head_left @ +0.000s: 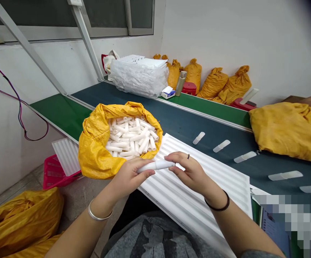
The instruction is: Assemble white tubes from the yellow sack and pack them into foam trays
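Over ribbed wht tray (177, 202) | L hand (130, 175) + R hand (189, 170) pinching smooth wht tube (159, 165)

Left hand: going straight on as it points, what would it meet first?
Beyond the white tube it holds, the left hand would probably meet the right hand; depth is unclear.

Pale walls (225, 39) meet in a corner behind a long surface (198, 123) with a dark central strip (177, 118) and green edges (56, 111). Dark, metal-framed windows (107, 12) line the left wall (72, 68); red stools (190, 87) stand beyond the surface; grey floor (76, 199) shows below.
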The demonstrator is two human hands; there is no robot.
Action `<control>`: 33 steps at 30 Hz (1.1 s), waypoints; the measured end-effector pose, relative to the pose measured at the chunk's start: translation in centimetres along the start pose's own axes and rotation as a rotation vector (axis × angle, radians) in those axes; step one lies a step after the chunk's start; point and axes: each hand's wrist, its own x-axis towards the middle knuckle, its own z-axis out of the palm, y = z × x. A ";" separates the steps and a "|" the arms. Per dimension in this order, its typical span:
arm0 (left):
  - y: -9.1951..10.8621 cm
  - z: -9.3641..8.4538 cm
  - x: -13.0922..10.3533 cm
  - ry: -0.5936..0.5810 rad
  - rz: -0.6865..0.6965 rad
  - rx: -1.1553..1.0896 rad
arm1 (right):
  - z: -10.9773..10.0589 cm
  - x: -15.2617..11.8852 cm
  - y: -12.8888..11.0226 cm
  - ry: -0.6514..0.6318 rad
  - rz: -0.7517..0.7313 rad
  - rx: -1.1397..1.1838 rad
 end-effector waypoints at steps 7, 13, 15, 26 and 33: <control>-0.2 1.0 -0.6 0.204 0.316 0.405 | 0.1 -0.3 0.0 0.014 0.219 0.041; -0.5 1.2 -0.6 0.231 0.391 0.586 | 0.4 0.1 -0.7 -0.014 0.551 0.425; -0.5 1.5 -0.4 0.200 0.365 0.546 | 0.5 0.2 -0.8 -0.033 0.554 0.453; -4.7 3.4 -1.2 -0.120 0.311 0.555 | 3.4 -1.7 2.2 -0.434 0.462 -0.116; -9.1 -5.6 1.7 0.107 -0.271 0.992 | -2.0 3.3 14.5 -0.014 0.928 -0.618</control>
